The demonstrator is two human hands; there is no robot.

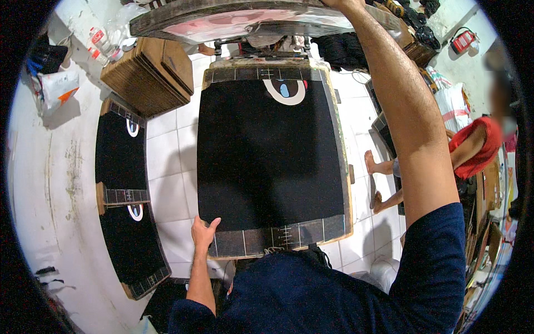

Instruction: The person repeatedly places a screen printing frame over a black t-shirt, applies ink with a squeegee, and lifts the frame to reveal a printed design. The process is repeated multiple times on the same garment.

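A flat printing board (278, 239) with grid-marked ends carries black fabric (267, 156), printed near the far right with a white, blue and red eye-like shape (283, 89). My left hand (204, 228) touches the board's near left edge, thumb spread from the fingers. My right arm reaches up, and my right hand (345, 4), partly cut off by the picture's edge, grips the raised wooden-edged screen frame (250, 28) with its pink-stained mesh above the board.
Two similar printed black pieces (119, 150) on boards lie along the left. Stacked brown boards (139, 78) stand at the back left. A person in red (475, 145) is at the right, bare feet on the tiled floor (169, 200). A fire extinguisher (461, 40) is on the right wall.
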